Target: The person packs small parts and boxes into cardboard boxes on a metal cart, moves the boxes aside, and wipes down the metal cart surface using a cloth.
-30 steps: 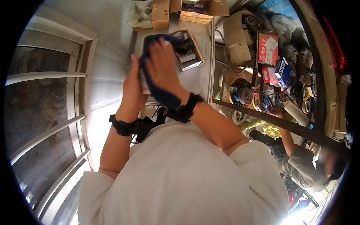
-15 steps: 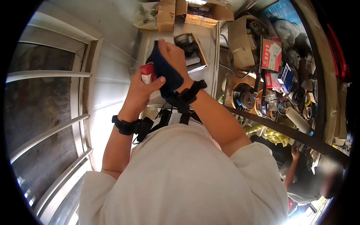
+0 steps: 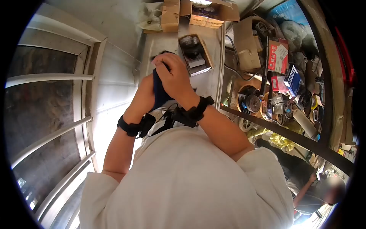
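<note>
My two hands are together over the metal surface, in the upper middle of the head view. A dark blue cloth is bunched between them and hangs down toward my wrists. My right hand is closed over the top of the cloth, fingers curled. On the other side, my left hand is closed against the cloth, its fingers mostly hidden. The small red and white box seen in it earlier is covered by the cloth and hands.
An open carton with dark parts stands just beyond my right hand. Further back are more cardboard boxes. A crowded shelf is on the right, barred windows on the left. Another person is at lower right.
My right hand has moved down and pressed the cloth over the red and white box, which no longer shows. My left hand shifted slightly. The other person's arm has moved lower.
</note>
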Tool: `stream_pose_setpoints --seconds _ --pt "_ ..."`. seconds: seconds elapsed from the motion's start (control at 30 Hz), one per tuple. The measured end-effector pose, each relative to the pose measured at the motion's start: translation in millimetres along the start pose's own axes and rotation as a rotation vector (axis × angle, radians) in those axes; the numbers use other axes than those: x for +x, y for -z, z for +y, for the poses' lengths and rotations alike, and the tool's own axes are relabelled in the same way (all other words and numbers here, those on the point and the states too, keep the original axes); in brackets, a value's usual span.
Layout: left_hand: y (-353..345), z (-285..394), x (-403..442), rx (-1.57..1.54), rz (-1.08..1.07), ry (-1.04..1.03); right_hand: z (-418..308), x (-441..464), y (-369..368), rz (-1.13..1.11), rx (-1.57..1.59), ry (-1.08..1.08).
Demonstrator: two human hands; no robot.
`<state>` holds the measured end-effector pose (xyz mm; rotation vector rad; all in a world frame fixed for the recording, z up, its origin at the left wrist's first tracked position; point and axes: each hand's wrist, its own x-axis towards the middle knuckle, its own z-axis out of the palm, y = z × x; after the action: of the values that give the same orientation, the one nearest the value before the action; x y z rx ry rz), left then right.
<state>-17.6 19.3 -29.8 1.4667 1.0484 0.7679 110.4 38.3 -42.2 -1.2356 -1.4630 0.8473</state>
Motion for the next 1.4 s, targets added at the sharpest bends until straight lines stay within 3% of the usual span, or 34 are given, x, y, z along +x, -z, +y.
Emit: stream_pose_setpoints --seconds 0.07,0.17,0.27,0.37,0.4,0.5,0.53,0.6,0.67,0.73,0.8,0.83,0.87,0.93,0.97,1.0,1.07,1.1,1.13,1.2,1.23,1.3,1.4 --pt "3 -2 1 0.043 -0.035 -0.004 6 -3 -2 -0.014 0.128 -0.158" --pt "4 -3 -3 0.087 -0.07 -0.009 7 -9 -2 0.016 0.099 -0.135" --pt "1 10 -2 0.231 -0.027 -0.004 28 -13 -2 0.045 0.288 -0.234" --pt "1 11 -4 0.232 0.015 -0.011 65 -12 12 -0.068 0.441 -0.31" --pt "0 15 -2 0.181 0.023 -0.008 52 -9 20 -0.124 0.681 -0.677" --pt "7 12 -1 -0.052 0.113 0.038 119 -9 17 -0.178 0.175 -0.286" --pt "11 8 -1 -0.145 0.153 0.06 90 0 43 -0.327 -0.117 -0.214" --pt "19 -1 2 -0.149 0.242 0.038 93 -5 73 -0.244 -0.023 -0.146" --pt "31 -5 5 -0.148 0.291 0.046 88 -7 106 -0.167 0.216 -0.267" --pt "41 -19 5 -0.161 0.295 0.141 34 -4 144 0.01 0.742 -0.542" --pt "45 -42 5 -0.153 0.317 0.221 9 -9 190 0.127 1.223 -0.512" --pt "43 -58 5 -0.138 0.335 0.251 12 -13 210 0.106 1.365 -0.358" --pt "39 -74 8 -0.123 0.349 0.275 22 -18 209 0.156 1.038 -0.308" --pt "28 -105 17 -0.051 0.288 0.294 65 -35 194 0.246 0.381 -0.204" --pt "19 -126 22 -0.016 0.255 0.305 90 -39 184 0.204 0.973 -0.384" --pt "11 -160 29 0.242 0.273 0.173 118 -47 176 0.141 1.568 -0.552" --pt "-6 -163 40 0.477 0.182 -0.029 170 -73 171 0.331 1.398 -0.623" --pt "-14 -162 44 0.594 0.135 -0.13 169 -71 170 0.313 1.042 -0.523" --pt "-18 -160 51 0.771 -0.032 -0.003 158 -66 166 0.327 0.674 -0.451" --pt "-29 -171 58 0.956 -0.024 -0.274 126 -61 174 0.307 1.358 -0.501" --pt "-36 -178 61 1.044 -0.023 -0.415 124 -62 179 0.347 1.419 -0.542" --pt "-46 -191 65 1.108 -0.116 -0.397 122 -64 192 0.427 1.538 -0.623" --pt "-61 -211 58 1.237 -0.243 -0.35 90 -47 192 -0.03 1.36 -0.252"
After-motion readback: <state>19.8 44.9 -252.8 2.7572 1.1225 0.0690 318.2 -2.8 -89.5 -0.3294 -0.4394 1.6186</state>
